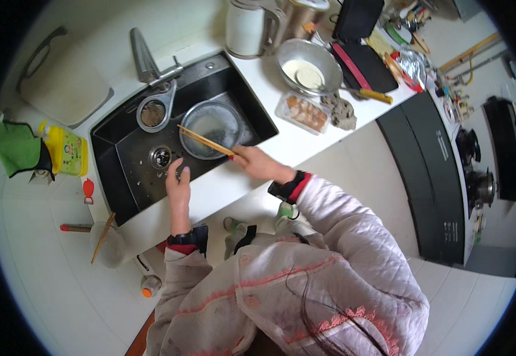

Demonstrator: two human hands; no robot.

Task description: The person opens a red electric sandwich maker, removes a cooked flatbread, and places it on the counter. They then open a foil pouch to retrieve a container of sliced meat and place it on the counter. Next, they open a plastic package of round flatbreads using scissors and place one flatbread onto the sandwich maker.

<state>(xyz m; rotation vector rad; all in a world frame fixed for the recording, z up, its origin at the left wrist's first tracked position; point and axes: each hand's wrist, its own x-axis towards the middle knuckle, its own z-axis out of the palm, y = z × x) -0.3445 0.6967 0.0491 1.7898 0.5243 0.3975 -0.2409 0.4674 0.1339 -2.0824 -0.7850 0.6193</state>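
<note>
My right hand (253, 161) grips a pair of wooden chopsticks (209, 141), which slant across a round metal bowl (213, 116) in the black sink (126, 178). Cloudy liquid lies in the bowl. With thumb and fingers apart, my left hand (178, 184) hovers by the sink's front edge and holds nothing. Beyond it is the sink drain (160, 157), with dark and whitish scraps in and around it. Under the faucet (147, 66) a long-handled metal cup or strainer (153, 113) contains something brown.
On the counter right of the sink are a colander (284, 66) with a pale mixture and ladle, a plastic tray of brown food (303, 112), a rag (340, 111) and an electric kettle (249, 29). Leftward stand a yellow jug (69, 151), green cloth (18, 149) and cutting board (66, 84).
</note>
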